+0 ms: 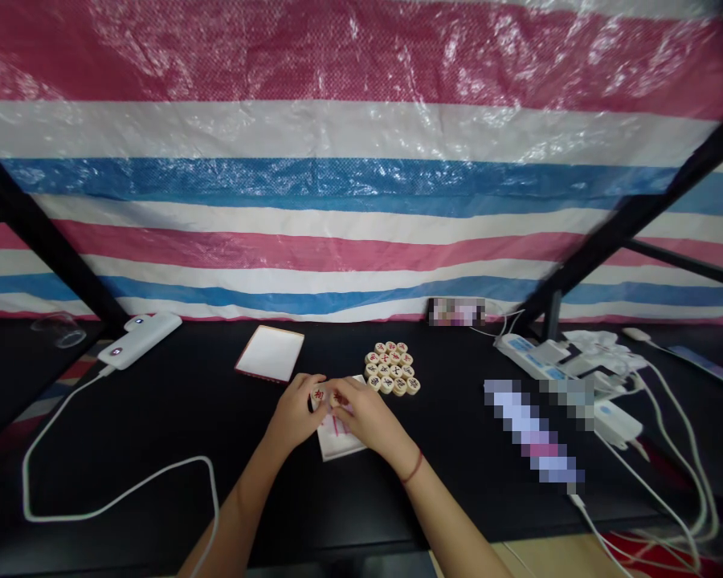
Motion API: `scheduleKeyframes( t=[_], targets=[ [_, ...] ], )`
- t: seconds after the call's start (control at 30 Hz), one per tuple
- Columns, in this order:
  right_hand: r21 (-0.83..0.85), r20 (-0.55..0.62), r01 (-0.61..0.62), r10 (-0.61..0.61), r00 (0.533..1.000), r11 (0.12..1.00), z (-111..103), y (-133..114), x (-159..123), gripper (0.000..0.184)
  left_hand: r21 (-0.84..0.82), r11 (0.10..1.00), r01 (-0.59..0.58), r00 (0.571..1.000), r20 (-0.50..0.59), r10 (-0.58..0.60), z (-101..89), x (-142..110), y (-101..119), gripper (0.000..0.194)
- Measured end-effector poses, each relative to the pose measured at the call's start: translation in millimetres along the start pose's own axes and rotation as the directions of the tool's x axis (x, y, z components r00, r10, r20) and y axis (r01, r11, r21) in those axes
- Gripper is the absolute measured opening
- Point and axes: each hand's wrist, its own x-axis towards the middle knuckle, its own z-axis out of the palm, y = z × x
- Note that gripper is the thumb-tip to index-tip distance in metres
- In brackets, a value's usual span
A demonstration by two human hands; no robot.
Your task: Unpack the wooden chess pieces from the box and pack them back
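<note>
My left hand curls its thumb and fingers around a Chinese chess piece with a red character. Right beside it, my right hand has its fingers bent over another Chinese chess piece, which they partly cover. Both hands are above a small white box with pink markings; its far part is hidden beneath them. Just beyond my right hand, several round wooden Chinese chess pieces stand close together in rows, some with red characters, others with dark ones.
A shallow white-lined lid lies at the left. Farther left is a white power bank with a trailing cable. On the right are a blurred-out phone and a power strip with tangled cables. Another device leans at the back.
</note>
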Motion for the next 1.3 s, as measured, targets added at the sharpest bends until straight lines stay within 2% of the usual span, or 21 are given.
scheduleKeyframes(
  t=[0.1,0.2,0.33,0.43,0.5,0.6,0.67,0.7,0.8,0.93,1.13,1.3],
  targets=[
    [0.027,-0.041,0.021,-0.02,0.999,0.999,11,2,11,0.026,-0.03,0.999,-0.039,0.999,0.034,0.04,1.8,0,-3,0.054],
    [0.056,-0.055,0.062,-0.059,0.997,0.996,24,7,16,0.028,-0.035,0.999,-0.039,0.998,0.047,0.041,2.2,-1,-6,0.057],
    [0.124,-0.137,0.103,-0.086,0.987,0.987,30,12,11,0.028,-0.032,0.998,-0.048,0.998,0.027,0.049,-0.7,-2,-4,0.046],
    [0.156,-0.255,0.109,-0.066,0.965,0.982,20,21,8,0.024,-0.025,0.998,-0.057,0.997,0.05,0.058,-3.3,-1,1,0.035],
    [0.11,-0.357,0.031,0.011,0.934,0.993,3,33,11,0.018,-0.003,0.999,-0.053,0.996,0.077,0.053,-3.9,1,2,0.029],
    [-0.06,-0.428,-0.26,0.211,0.879,0.964,-30,59,23,0.021,0.033,0.999,-0.035,0.995,0.095,0.032,-2.8,3,2,0.022],
    [-0.233,-0.337,-0.435,0.347,0.875,0.87,-51,76,37,0.027,0.039,0.999,-0.028,0.995,0.096,0.024,-2.0,4,2,0.02],
    [-0.327,-0.251,-0.462,0.396,0.883,0.824,-59,83,44,0.03,0.037,0.999,-0.025,0.995,0.098,0.021,-2.1,4,2,0.02],
    [-0.399,-0.116,-0.455,0.448,0.886,0.796,-70,98,65,0.026,0.012,1.0,-0.01,0.995,0.104,0.009,-4.0,4,2,0.022],
    [-0.436,-0.007,-0.447,0.494,0.87,0.781,-70,106,82,0.023,-0.023,1.0,0.016,0.993,0.12,-0.013,-7.9,4,4,0.025],
    [-0.464,0.079,-0.413,0.501,0.862,0.784,-73,111,90,0.023,-0.032,0.999,0.006,0.989,0.151,-0.001,-8.4,4,1,0.027],
    [-0.48,0.107,-0.386,0.489,0.866,0.788,-74,113,95,0.021,-0.016,1.0,-0.002,0.988,0.153,0.005,-7.1,3,-1,0.028]
  ],
)
